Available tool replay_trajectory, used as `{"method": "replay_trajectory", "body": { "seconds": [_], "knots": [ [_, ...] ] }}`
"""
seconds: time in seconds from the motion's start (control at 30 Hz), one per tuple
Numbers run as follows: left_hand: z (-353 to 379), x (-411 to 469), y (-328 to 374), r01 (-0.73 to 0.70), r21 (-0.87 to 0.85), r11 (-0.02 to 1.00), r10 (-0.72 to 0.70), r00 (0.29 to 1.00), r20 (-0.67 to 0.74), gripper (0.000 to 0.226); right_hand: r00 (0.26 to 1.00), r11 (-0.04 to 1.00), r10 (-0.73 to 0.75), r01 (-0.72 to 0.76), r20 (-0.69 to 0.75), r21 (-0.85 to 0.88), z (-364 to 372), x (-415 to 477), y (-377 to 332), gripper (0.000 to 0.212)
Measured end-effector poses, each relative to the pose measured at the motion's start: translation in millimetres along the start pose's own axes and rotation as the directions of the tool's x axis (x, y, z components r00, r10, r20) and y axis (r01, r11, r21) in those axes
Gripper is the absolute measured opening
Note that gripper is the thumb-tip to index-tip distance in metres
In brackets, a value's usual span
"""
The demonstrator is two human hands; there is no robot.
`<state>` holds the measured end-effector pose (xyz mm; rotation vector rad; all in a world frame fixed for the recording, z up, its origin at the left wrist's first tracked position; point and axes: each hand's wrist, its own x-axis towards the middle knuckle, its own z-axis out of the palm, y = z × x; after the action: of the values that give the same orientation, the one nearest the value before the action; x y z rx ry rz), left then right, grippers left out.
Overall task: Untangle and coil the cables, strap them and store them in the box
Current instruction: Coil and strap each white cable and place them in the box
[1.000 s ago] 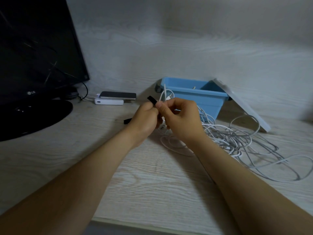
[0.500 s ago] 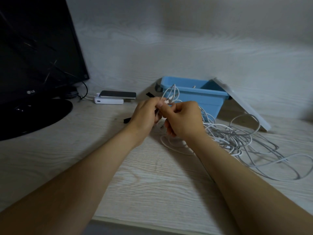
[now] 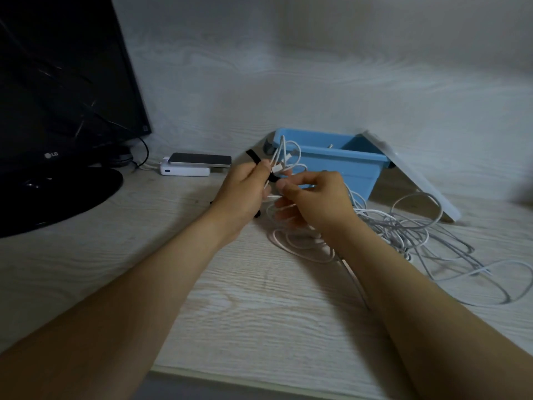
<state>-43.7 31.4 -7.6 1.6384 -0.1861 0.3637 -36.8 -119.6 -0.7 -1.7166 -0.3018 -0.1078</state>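
My left hand (image 3: 245, 192) grips a small coil of white cable (image 3: 285, 157) whose loops stick up above the fingers, together with a black strap (image 3: 253, 157) that pokes out up and left. My right hand (image 3: 314, 200) pinches the strap's other end (image 3: 273, 180) beside the coil. A blue box (image 3: 340, 166) stands open just behind my hands. To the right a tangle of white cables (image 3: 427, 232) sprawls over the desk, and one pinkish-white loop (image 3: 300, 249) lies under my right wrist.
The box's white lid (image 3: 415, 174) leans against its right side. A white power bank with a phone on top (image 3: 199, 164) lies left of the box. A black monitor (image 3: 57, 82) with its round base (image 3: 52, 194) fills the left.
The coil's loops now stand higher above my left hand, and the black strap end shows again at the upper left. My right hand has shifted slightly right, pinching the strap.
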Motion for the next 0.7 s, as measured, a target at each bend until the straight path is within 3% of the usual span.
{"method": "replay_trajectory", "body": {
  "seconds": [0.13, 0.3, 0.53, 0.7],
  "knots": [
    [3.3, -2.0, 1.6, -0.008, -0.095, 0.995, 0.011, 0.999, 0.031, 0.041, 0.995, 0.979, -0.032, 0.013, 0.09, 0.205, 1.8, 3.0, 1.7, 0.013],
    [2.2, 0.6, -0.6, -0.009, -0.125, 0.992, 0.009, 1.0, -0.007, 0.039, 0.995, 0.948, -0.084, 0.061, 0.061, 0.313, 0.1, 5.5, 1.3, 0.01],
    [4.4, -4.4, 3.5, 0.024, -0.107, 0.994, -0.025, 1.0, -0.012, 0.036, 0.976, 0.968, -0.206, 0.214, -0.075, 0.13, -1.4, 7.6, 4.9, 0.007],
    [-1.8, -1.5, -2.0, -0.037, 0.05, 0.998, 0.04, 0.998, -0.048, 0.038, 0.977, 0.978, -0.203, 0.205, -0.064, 0.039, -4.7, 10.2, 5.7, 0.005]
  ]
}}
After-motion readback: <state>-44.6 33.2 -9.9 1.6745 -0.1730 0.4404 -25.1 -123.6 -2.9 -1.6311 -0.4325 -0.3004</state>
